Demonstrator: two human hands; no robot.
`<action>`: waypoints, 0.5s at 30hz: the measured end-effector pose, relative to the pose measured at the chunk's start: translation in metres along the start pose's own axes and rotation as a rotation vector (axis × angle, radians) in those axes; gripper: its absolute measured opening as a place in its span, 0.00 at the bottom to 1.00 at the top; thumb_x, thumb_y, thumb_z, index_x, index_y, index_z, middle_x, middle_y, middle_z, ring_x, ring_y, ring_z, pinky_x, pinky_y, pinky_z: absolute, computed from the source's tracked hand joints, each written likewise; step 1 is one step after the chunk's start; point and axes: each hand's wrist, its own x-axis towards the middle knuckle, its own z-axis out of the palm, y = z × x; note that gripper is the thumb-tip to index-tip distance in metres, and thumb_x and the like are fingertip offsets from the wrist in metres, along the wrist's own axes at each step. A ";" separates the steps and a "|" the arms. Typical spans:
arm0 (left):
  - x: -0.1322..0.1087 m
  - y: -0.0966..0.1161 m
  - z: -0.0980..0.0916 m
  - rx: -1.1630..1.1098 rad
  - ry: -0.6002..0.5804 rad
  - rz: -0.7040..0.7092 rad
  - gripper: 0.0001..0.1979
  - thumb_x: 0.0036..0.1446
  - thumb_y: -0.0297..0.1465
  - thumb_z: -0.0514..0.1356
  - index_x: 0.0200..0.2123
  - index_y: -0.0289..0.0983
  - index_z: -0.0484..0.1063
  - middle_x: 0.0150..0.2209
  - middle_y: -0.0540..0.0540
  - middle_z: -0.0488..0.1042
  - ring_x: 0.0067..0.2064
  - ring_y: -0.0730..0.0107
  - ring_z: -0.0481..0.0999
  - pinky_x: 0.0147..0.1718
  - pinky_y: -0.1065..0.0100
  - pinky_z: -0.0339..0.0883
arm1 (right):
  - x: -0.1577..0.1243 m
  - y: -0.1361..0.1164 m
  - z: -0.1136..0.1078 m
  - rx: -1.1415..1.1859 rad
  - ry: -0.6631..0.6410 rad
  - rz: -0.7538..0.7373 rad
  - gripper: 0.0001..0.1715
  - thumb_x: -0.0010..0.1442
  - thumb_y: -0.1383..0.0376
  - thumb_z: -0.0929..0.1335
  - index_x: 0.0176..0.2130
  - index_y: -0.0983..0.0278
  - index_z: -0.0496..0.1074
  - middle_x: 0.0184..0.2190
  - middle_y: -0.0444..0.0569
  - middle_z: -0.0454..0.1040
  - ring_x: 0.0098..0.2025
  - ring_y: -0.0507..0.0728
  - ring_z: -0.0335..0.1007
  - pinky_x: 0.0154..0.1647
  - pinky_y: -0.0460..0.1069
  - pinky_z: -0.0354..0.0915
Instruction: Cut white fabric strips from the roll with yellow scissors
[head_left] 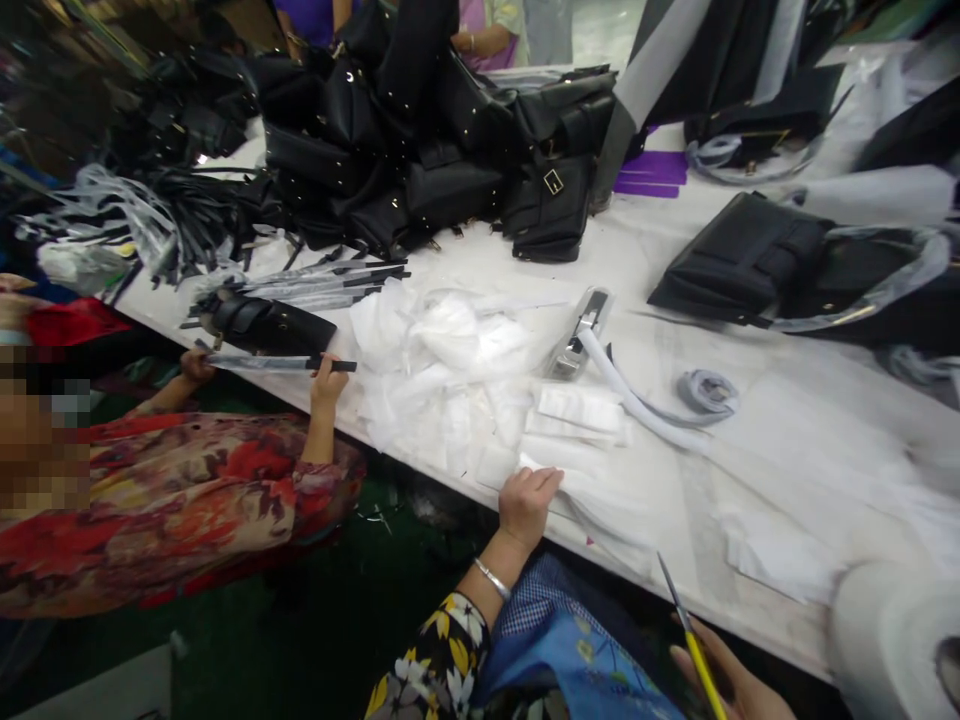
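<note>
My left hand point(527, 503) rests at the near edge of the white table point(660, 250), fingers curled onto a white sheet of wrapping point(577, 480) beside a heap of white pieces point(450, 370). A bangle circles that wrist. My right hand point(731, 675) is low at the bottom edge, closed on scissors point(691, 640) with yellow handles, blades pointing up towards the table edge.
A co-worker in a red floral top sits at the left, holding a wrapped black strap point(277, 363). Black handbags point(420, 150) pile at the back; another bag point(742, 255) lies right. A white foam roll point(892, 640) stands near right. A tape dispenser point(581, 330) sits mid-table.
</note>
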 end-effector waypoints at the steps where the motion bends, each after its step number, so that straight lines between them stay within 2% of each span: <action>1: 0.000 0.000 -0.002 0.011 -0.001 -0.008 0.19 0.67 0.33 0.47 0.54 0.44 0.71 0.52 0.44 0.74 0.47 0.55 0.70 0.44 0.58 0.59 | -0.002 -0.002 0.000 -0.004 0.003 -0.002 0.36 0.48 0.41 0.67 0.50 0.57 0.75 0.42 0.49 0.80 0.48 0.67 0.75 0.46 0.52 0.72; 7: 0.006 -0.005 -0.006 0.178 -0.024 0.046 0.17 0.66 0.29 0.49 0.53 0.41 0.72 0.49 0.43 0.76 0.45 0.57 0.70 0.42 0.60 0.60 | -0.020 -0.011 -0.001 0.117 -0.012 -0.069 0.35 0.57 0.45 0.65 0.56 0.61 0.69 0.35 0.48 0.79 0.37 0.59 0.77 0.40 0.47 0.71; 11: 0.014 -0.001 -0.012 0.290 -0.020 0.090 0.16 0.65 0.28 0.51 0.50 0.43 0.73 0.45 0.46 0.77 0.43 0.60 0.70 0.40 0.62 0.62 | -0.022 -0.015 0.007 0.214 -0.017 -0.127 0.34 0.58 0.48 0.65 0.58 0.63 0.65 0.37 0.48 0.77 0.38 0.58 0.75 0.42 0.47 0.70; 15: 0.027 0.007 -0.023 0.382 -0.068 0.104 0.13 0.62 0.26 0.55 0.46 0.44 0.75 0.40 0.49 0.78 0.42 0.63 0.70 0.39 0.65 0.64 | 0.007 -0.014 0.008 0.062 0.248 -0.088 0.34 0.56 0.52 0.67 0.58 0.64 0.65 0.45 0.54 0.76 0.45 0.62 0.74 0.47 0.52 0.69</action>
